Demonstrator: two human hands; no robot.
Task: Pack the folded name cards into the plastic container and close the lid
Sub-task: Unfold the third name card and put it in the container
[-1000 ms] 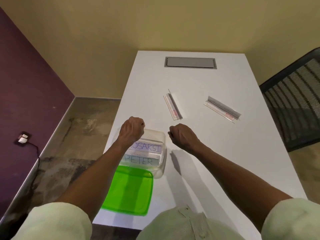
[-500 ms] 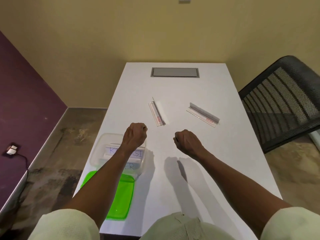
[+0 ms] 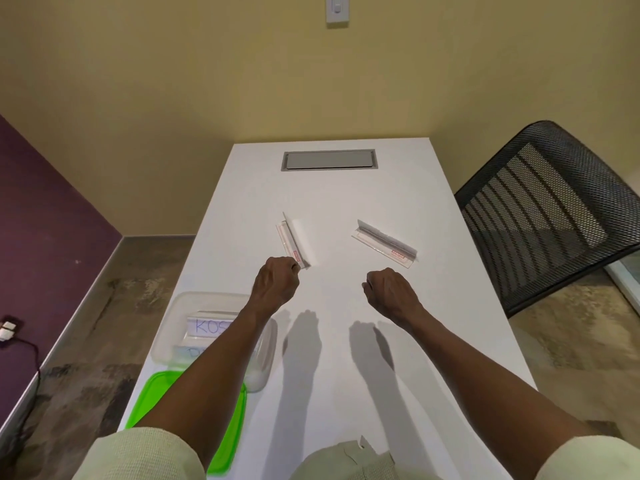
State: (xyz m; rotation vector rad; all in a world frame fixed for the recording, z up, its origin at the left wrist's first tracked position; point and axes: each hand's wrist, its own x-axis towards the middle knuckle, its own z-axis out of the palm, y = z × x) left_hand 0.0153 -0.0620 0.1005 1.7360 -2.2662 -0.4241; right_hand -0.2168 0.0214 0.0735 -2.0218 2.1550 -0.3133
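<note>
Single view only, head-worn, wide-angle. Looks forward and steeply down from above the near end of the white table (image 3: 346, 341), along its length toward the yellow wall (image 3: 311, 81). Both forearms enter from the bottom edge; the left hand (image 3: 275, 284) and right hand (image 3: 389, 291) sit mid-frame, close below the lens. Lens curvature bends the table edges. Floor at left, mesh chair (image 3: 550, 213) at right edge. No second view to overlap.
</note>
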